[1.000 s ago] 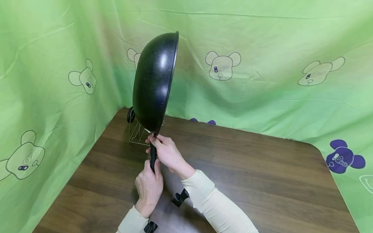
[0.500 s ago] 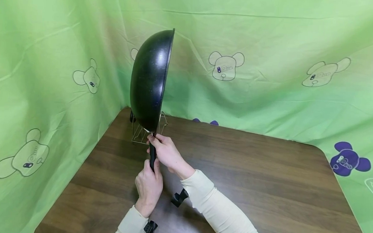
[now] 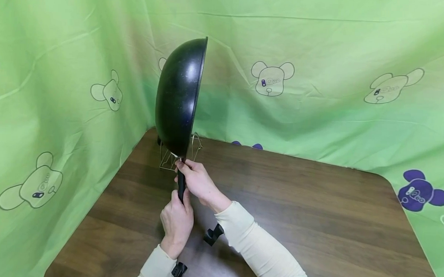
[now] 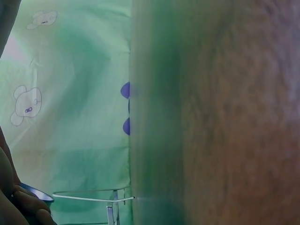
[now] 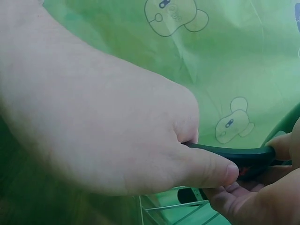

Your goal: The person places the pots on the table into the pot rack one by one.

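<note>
In the head view, a black wok [image 3: 179,96] is held up on its edge, its rounded outside facing left and its rim to the right. My right hand [image 3: 200,181] pinches the black handle [image 3: 182,176] just below the pan, thumb along it. Lower down, my left hand [image 3: 177,218] wraps the handle's end, thumb pointing up. The right wrist view shows the left hand [image 5: 122,126] large, its thumb along the handle [image 5: 234,152], and the right hand [image 5: 267,197] at the right edge. The wok's inside is hidden.
Behind the wok, a wire rack [image 3: 197,142] stands on the brown wooden table [image 3: 297,198], partly covered by the pan. A small dark part [image 3: 159,140] shows at its left. Green cloth [image 3: 318,117] with cartoon bear heads hangs around the table.
The head view has turned slightly left, so the backdrop and rack sit further right. The wok tipped a little left, then stayed nearly still; both hands keep their hold on its handle.
</note>
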A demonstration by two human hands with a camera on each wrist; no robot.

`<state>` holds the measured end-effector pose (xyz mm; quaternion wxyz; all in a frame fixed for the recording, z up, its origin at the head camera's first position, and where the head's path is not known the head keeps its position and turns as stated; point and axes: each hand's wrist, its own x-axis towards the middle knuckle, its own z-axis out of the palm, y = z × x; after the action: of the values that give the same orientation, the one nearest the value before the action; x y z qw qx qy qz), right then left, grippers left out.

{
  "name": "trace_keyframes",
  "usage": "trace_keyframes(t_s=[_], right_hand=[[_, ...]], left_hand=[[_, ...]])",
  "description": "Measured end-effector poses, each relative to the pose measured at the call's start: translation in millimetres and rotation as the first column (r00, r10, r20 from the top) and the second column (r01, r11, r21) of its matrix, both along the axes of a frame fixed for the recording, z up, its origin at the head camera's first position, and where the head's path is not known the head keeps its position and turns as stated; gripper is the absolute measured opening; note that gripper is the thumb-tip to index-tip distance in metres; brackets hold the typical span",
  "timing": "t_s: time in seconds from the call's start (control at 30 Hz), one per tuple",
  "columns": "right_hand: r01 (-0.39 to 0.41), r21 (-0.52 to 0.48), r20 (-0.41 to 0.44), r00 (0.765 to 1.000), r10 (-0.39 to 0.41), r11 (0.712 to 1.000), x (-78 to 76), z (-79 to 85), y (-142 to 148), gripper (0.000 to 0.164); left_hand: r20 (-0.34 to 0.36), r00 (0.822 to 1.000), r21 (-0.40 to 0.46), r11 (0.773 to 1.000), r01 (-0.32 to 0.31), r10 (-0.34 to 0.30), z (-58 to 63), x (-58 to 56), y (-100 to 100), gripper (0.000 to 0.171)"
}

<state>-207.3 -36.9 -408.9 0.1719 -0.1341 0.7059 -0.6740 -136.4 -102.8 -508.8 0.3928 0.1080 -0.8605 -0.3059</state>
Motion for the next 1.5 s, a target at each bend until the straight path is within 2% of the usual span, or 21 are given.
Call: trace_keyframes(t_s=[0.47,0.77,1.23,1.5], right_hand=[[0.028,-0.025,0.074,0.997,-0.027,0.999,-4.6,-6.5,1.1,0.026],[0.036,-0.017,0.093,0.995,-0.034,0.999,-9.3,-13.8,1.9,0.026],[0.048,-0.04,0.132,0.99,-0.042,0.998,-14.3,-27.3,1.5,0.029],[0.06,-0.047,0.17,0.984,-0.051,0.997,-15.7,-32.3,1.8,0.033]], left_hand=[[0.056,0.998,-0.015,1.0,-0.013,0.014,-3.1,-2.2,1.3,0.036],[0.102,0.995,0.008,1.0,0.004,-0.004,-3.7,-2.8,1.3,0.041],[0.184,0.983,0.009,1.0,0.013,-0.014,-4.4,-1.3,-1.1,0.043],[0.241,0.97,0.023,0.999,0.025,-0.03,-5.1,-0.8,-1.3,0.047]])
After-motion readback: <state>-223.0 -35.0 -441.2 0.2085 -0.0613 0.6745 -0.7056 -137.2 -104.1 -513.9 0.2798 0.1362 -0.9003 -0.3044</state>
